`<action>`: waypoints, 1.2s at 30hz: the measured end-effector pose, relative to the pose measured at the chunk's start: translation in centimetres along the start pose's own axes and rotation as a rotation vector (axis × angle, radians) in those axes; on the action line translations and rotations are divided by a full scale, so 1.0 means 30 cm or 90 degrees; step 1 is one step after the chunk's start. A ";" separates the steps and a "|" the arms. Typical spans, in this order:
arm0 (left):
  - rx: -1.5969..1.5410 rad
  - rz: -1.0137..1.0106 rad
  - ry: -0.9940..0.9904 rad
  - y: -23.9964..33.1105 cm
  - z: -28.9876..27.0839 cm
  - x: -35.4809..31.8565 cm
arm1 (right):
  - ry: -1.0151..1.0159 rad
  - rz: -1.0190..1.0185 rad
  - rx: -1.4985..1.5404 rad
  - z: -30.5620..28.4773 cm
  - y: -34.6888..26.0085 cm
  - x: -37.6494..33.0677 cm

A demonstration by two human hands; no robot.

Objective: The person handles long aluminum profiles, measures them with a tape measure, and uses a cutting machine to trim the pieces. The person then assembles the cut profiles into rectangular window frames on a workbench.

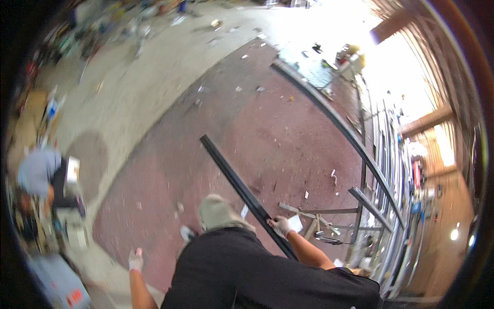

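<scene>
— Your black shirt (247,273) fills the bottom of the view. What are your hands doing?

— Your right hand (281,225), in a pale glove, is closed around a long dark bar (242,190). You grip it near its lower end, and the bar runs up and to the left from your fist, out over the floor.

— And your left hand (136,260)?

— Also gloved, hanging low at your side with the fingers loosely curled. It holds nothing and touches nothing; it is well apart from the bar.

— What is the bar like?

— Straight, narrow and flat-sided, dark and matt, like a metal strip or channel. Its far end sits over the reddish floor (267,134), which looks rough and is speckled with small pale scraps.

— What lies around you?

— Your knee in greyish cloth (218,213) shows just beside the bar. To your right, a metal frame (360,206) of thin grey bars stands near your gripping hand, with a long curved rail (334,118) sweeping up past it. Farther right, more pale metal lengths (388,154) are stacked upright along the wall. On the left, past a strip of grey concrete (134,87), another person (43,175) in a grey top bends over cluttered things; that part is too blurred to tell more.
</scene>
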State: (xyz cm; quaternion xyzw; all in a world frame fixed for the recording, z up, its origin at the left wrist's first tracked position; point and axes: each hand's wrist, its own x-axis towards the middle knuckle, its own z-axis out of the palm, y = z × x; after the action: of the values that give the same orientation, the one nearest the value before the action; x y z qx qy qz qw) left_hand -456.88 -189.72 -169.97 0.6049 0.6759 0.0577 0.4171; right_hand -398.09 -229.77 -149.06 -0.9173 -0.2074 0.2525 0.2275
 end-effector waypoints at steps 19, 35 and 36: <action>0.262 0.211 -0.298 1.654 0.047 1.386 | -0.065 -0.064 0.232 -0.445 -1.435 1.568; 0.192 0.363 -0.243 3.994 -0.420 2.762 | 0.061 0.190 0.157 -0.602 -1.967 2.515; 0.191 0.382 -0.222 4.181 -0.411 2.821 | 0.078 0.186 0.188 -0.601 -1.994 2.569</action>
State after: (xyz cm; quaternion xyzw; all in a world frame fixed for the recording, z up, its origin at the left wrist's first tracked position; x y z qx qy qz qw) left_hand -361.42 -78.38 -130.74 0.8309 0.3885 -0.0265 0.3975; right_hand -343.30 -148.74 -132.38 -0.9080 -0.0191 0.2541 0.3326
